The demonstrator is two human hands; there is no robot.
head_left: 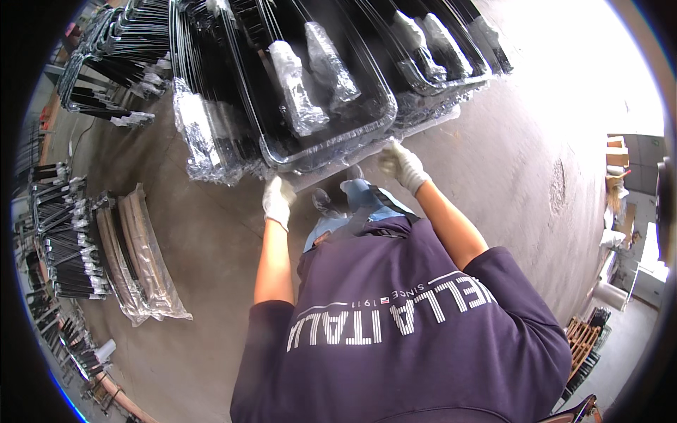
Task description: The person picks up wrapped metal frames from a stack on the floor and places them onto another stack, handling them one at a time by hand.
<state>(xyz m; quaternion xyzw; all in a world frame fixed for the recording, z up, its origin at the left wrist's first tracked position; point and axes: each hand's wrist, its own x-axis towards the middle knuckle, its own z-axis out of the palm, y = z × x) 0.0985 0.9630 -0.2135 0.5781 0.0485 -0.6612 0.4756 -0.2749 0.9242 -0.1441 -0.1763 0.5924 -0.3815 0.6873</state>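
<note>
In front of me stand stacks of black metal frames with rounded corners point(331, 156), their ends wrapped in clear plastic film point(300, 92). Beneath them a pale grey board point(443, 121) juts out along the near side. My left hand point(279, 200), in a white glove, is closed on the near edge of this board, by its left end. Farther right, my gloved right hand point(403, 168) is closed on the same edge. The fingertips of both hands are partly hidden. My arms reach forward, apart from each other.
More black frames point(106, 63) stand in rows at the far left, with another row point(67, 233) below them. Two long brown bundles in clear plastic point(144, 247) lie on the concrete floor point(508, 183). Cardboard boxes point(617, 151) and a wooden pallet point(582, 345) are along the right.
</note>
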